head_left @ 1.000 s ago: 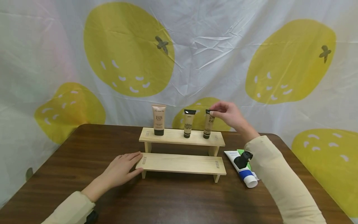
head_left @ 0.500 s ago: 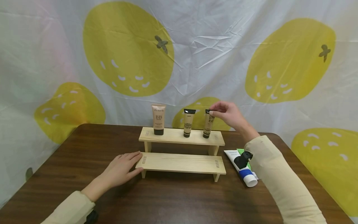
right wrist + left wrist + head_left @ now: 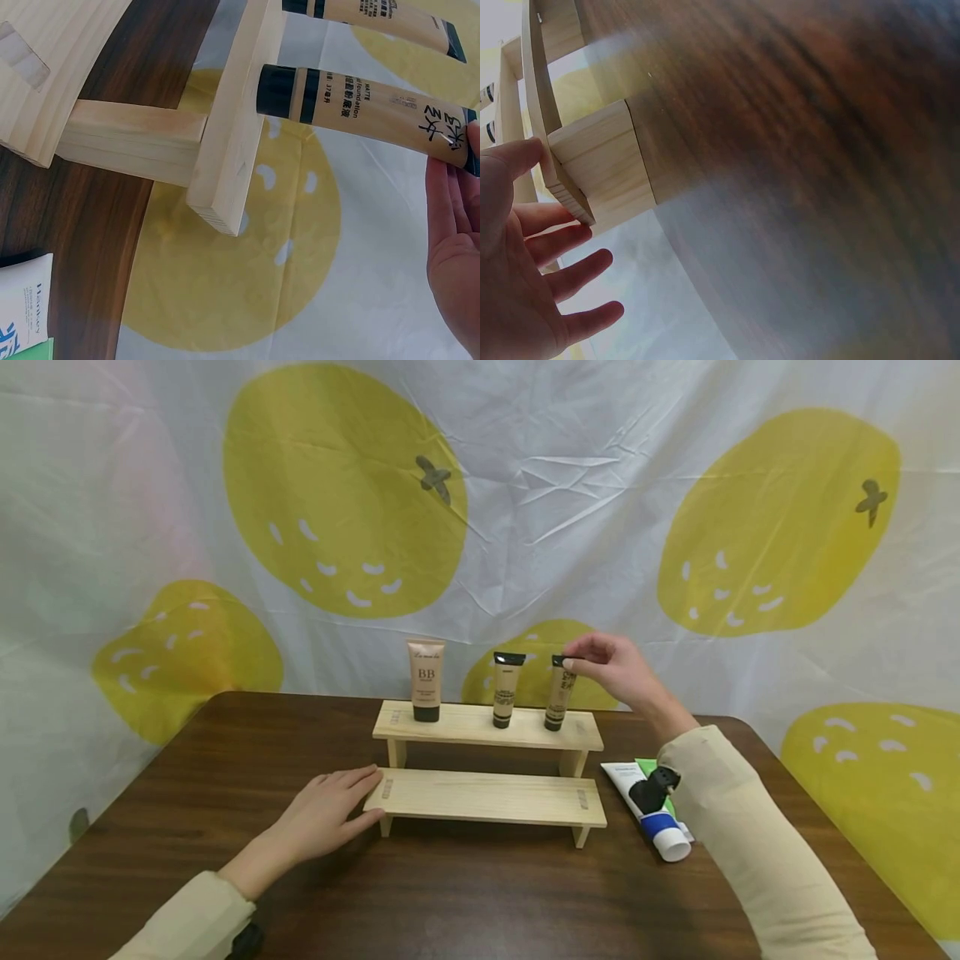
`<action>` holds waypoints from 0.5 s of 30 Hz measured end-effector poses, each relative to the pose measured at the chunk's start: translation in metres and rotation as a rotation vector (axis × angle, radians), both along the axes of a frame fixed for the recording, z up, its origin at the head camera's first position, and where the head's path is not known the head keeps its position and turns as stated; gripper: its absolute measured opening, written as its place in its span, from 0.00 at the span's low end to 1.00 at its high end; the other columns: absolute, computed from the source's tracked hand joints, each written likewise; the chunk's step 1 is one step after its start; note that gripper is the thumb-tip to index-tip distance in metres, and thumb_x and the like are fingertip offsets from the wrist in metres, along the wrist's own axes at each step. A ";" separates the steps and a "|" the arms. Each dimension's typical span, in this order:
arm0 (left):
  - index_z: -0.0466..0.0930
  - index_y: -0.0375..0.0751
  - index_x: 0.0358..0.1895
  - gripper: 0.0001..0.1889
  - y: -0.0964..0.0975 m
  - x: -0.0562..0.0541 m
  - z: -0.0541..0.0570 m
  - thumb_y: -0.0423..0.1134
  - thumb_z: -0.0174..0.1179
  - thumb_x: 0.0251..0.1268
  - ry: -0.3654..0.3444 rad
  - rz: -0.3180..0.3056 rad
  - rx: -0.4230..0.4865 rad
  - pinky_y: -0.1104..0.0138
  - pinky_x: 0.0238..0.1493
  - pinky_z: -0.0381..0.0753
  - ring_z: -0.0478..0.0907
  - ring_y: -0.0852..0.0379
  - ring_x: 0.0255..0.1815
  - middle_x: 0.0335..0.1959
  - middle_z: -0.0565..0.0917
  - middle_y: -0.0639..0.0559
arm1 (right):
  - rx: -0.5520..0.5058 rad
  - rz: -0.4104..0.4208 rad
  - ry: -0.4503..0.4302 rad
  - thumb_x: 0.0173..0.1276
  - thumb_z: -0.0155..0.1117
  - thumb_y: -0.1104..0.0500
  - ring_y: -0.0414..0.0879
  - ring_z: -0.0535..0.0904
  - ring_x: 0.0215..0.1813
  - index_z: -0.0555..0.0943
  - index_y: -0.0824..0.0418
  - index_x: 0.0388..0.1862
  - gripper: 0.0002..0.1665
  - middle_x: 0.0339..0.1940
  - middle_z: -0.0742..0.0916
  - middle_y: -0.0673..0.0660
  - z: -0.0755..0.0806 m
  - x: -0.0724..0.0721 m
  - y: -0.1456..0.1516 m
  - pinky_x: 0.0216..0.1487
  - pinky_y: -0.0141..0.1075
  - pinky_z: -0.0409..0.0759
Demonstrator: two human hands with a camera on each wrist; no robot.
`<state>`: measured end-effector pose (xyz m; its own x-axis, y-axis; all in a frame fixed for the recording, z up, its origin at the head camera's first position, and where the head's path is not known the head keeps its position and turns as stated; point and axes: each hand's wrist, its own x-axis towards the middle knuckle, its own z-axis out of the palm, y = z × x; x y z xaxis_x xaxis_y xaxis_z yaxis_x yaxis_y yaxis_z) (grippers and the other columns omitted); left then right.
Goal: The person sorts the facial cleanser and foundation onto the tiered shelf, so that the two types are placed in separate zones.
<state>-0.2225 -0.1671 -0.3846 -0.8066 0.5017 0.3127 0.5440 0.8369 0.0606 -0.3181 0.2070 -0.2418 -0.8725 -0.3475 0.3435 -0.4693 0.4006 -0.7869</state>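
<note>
A small beige foundation tube (image 3: 559, 695) with black ends stands cap down at the right of the wooden stand's upper shelf (image 3: 465, 727). My right hand (image 3: 618, 668) pinches its crimped top between thumb and fingers; the right wrist view shows the tube (image 3: 375, 109) with its cap against the board. To its left are a similar foundation tube (image 3: 506, 691) and a larger pinkish BB cream tube (image 3: 426, 681), both upright. My left hand (image 3: 322, 814) rests at the left end of the lower shelf (image 3: 487, 797), its fingers loosely extended and touching the board's end.
On the brown table (image 3: 480, 902), right of the stand, lie a white tube with a blue band (image 3: 660, 827) and a green item (image 3: 647, 767), partly hidden by the right wrist's camera. Behind the table hangs a white cloth (image 3: 555, 527) with yellow fruit prints.
The foundation tube in my right hand has turned slightly about its upright axis, its label showing at a different angle. My left hand stays in place on the lower shelf.
</note>
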 end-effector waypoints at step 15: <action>0.69 0.35 0.58 0.30 0.000 0.000 0.000 0.55 0.50 0.61 -0.003 0.009 -0.006 0.48 0.49 0.64 0.68 0.44 0.53 0.55 0.71 0.42 | -0.006 0.009 -0.020 0.62 0.59 0.57 0.44 0.75 0.45 0.74 0.71 0.48 0.20 0.45 0.79 0.61 -0.001 -0.001 0.002 0.52 0.41 0.67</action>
<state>-0.2221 -0.1669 -0.3844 -0.8119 0.4961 0.3078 0.5362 0.8422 0.0571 -0.3190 0.2088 -0.2424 -0.8759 -0.3533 0.3285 -0.4573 0.3916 -0.7984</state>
